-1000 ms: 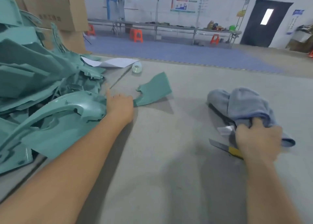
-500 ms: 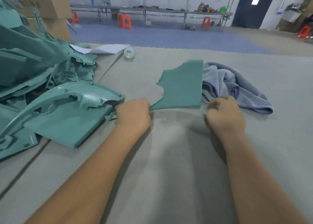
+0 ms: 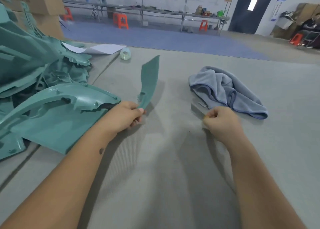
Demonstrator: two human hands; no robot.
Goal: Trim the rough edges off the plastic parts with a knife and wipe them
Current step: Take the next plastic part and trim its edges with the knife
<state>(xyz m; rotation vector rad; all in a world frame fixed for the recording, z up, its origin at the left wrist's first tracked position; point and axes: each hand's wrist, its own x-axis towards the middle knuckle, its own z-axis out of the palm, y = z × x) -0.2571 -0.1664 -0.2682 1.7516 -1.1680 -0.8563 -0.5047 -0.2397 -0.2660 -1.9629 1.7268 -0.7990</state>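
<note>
Knife hidden, barely a sliver seen in curled right hand (image 3: 222,122), green part (image 3: 150,80) held edge-on, thin, curved, pinched at base by left hand (image 3: 125,115), cloth (image 3: 226,91) bunched beside.

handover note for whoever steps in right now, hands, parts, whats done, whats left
Left hand: grips the small green plastic part by its lower end, raised off the table.
Right hand: fingers curled on the knife; only a sliver of blade shows, so that grip is partly hidden.
Blue cloth: crumpled on the table, just beyond the right hand.
Pile of green parts: at the left.
Done: part and knife picked up.
Left: trim its edges, wipe, continue with the pile.
</note>
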